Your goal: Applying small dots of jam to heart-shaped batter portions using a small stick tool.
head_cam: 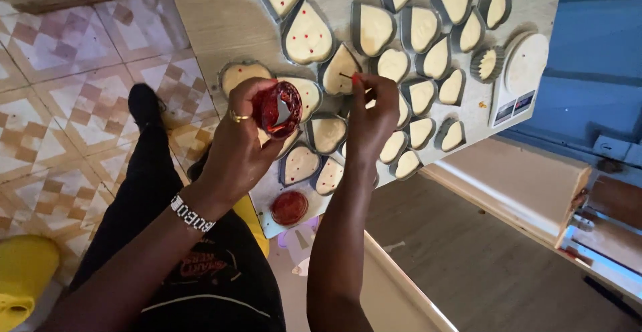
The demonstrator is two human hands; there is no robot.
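My left hand [237,146] grips a small clear jar of red filling [279,108], tilted with its mouth toward the table. My right hand [370,115] pinches a thin stick [346,76] whose tip rests on the pale batter of a heart-shaped tin [338,70]. Several heart-shaped tins of cream batter cover the pale tabletop [221,18]; two large ones at the far side [307,36] carry small red dots. A red jar lid [289,207] lies near the table's front edge, below my hands.
A small white kitchen scale [520,76] stands at the table's right edge, beside a round fluted tin [487,63]. Patterned floor tiles [60,104] lie to the left, a yellow object [23,275] at bottom left, wooden planks [535,191] to the right.
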